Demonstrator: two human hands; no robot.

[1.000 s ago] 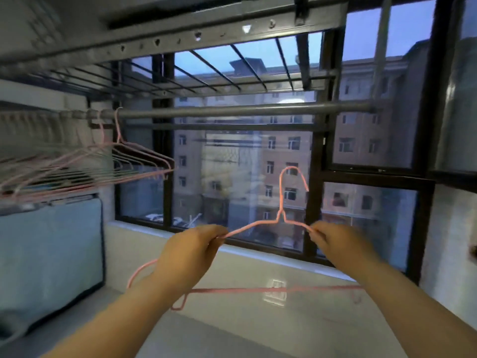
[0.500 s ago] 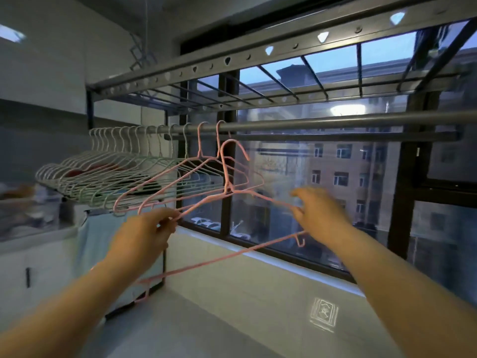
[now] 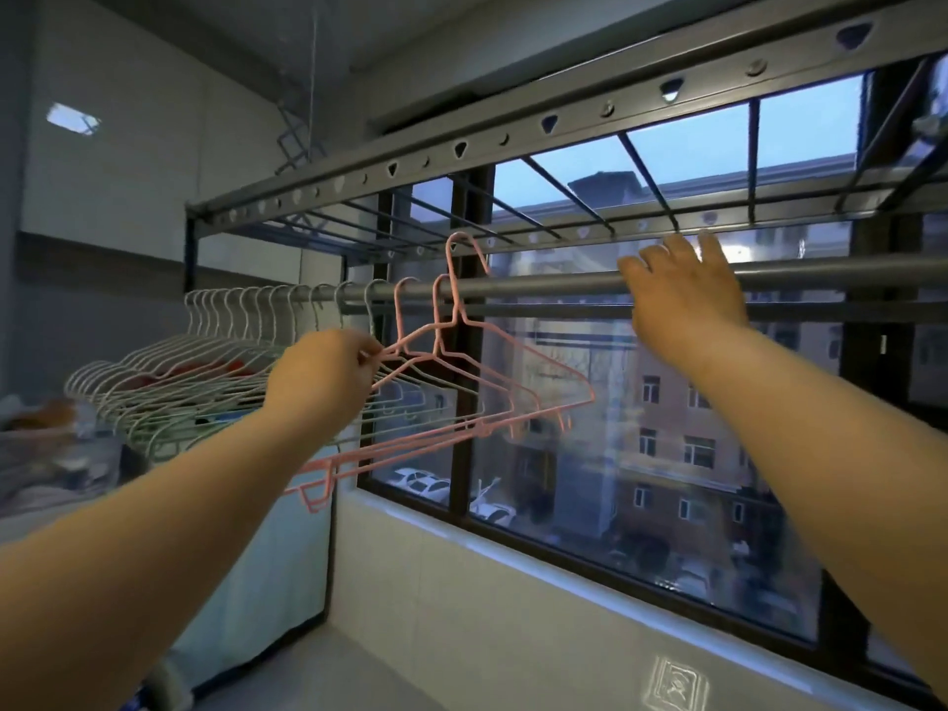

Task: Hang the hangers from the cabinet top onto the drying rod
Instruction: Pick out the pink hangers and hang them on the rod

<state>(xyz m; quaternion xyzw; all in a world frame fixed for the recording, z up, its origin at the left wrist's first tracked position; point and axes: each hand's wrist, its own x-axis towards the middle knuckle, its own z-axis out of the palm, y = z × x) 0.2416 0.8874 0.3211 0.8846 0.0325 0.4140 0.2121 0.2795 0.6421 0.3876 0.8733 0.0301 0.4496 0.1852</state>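
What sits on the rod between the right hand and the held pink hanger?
Nothing: the head view shows bare rod between right hand and pink hanger.

- Drying rod [image 3: 538, 285]: grey metal tube, horizontal.
- White hangers [image 3: 256, 302]: wire, a tight row hooked on the rod's left stretch.
- Two pink hangers [image 3: 402, 287]: hooked on the rod just right of the white ones.
- Third pink hanger [image 3: 533, 354]: tilted, hook raised above the rod, near shoulder pinched by left hand [image 3: 328, 372].

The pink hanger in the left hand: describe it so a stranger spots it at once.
Find the grey drying rod across the window, with white hangers bunched at its left end. Right of them, two pink hangers are hooked on. The held pink hanger, in the left hand, is rightmost, and its hook alone stands above the rod.
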